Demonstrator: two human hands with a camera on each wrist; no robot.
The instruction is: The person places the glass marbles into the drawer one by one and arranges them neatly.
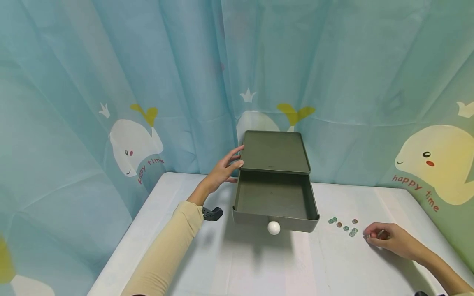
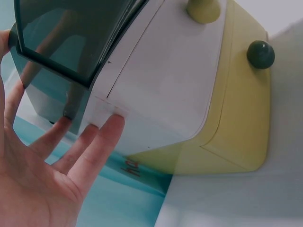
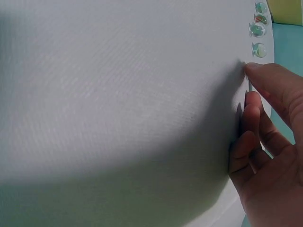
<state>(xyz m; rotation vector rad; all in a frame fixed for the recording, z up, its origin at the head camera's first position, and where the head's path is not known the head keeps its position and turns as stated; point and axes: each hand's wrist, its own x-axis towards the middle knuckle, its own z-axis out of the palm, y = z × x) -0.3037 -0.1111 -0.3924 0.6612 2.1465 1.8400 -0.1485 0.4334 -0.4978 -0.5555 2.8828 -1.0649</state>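
Observation:
A small drawer cabinet (image 1: 274, 151) stands at the back of the table, its dark green top drawer (image 1: 275, 197) pulled out and bare inside, with a white knob (image 1: 274, 227). My left hand (image 1: 223, 170) steadies the cabinet's left side with spread, fairly straight fingers; in the left wrist view its fingertips touch the white tier (image 2: 161, 85). Over at the right, my right hand (image 1: 394, 240) is low at the tabletop, thumb and fingers pinching a small glass marble (image 1: 366, 237). Several other glass marbles (image 1: 346, 228) lie just left of it.
Below the white tier is a yellow drawer (image 2: 241, 94) with a dark green knob (image 2: 261, 54). The white table (image 1: 266, 271) ends at a blue curtain (image 1: 192, 82) printed with whales. A dark strap piece (image 1: 212, 213) sits at my left wrist.

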